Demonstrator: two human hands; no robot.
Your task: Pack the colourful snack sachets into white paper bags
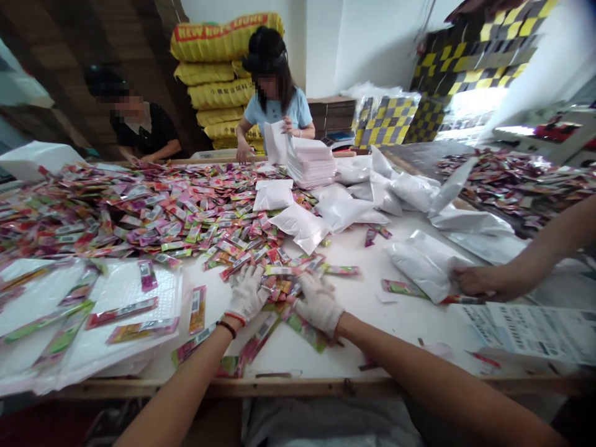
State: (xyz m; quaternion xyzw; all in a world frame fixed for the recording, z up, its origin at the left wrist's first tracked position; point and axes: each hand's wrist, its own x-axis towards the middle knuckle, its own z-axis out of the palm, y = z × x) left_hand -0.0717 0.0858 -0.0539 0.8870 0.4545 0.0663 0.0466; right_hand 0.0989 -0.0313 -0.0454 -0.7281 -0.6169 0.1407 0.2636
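My left hand (248, 293), in a white knit glove, lies on small colourful packets with its fingers spread. Opposite it, my right hand (319, 303), gloved too, rests palm down with the fingers apart. Between both hands is a little heap of packets (282, 288), touched by the fingertips. Neither hand grips anything that I can see. Loose packets (261, 335) lie on the white tabletop (298, 357) under and in front of my wrists. Just beyond my hands sits a filled white pouch (302, 226).
A big packet pile (139, 211) spreads leftward. White bubble mailers (135, 292) lie front left under some packets. Full white pouches (349, 208) and a mailer stack (311, 162) stand behind. A co-worker's hand (484, 282) touches a pouch at right, near printed labels (531, 329). Two people work opposite.
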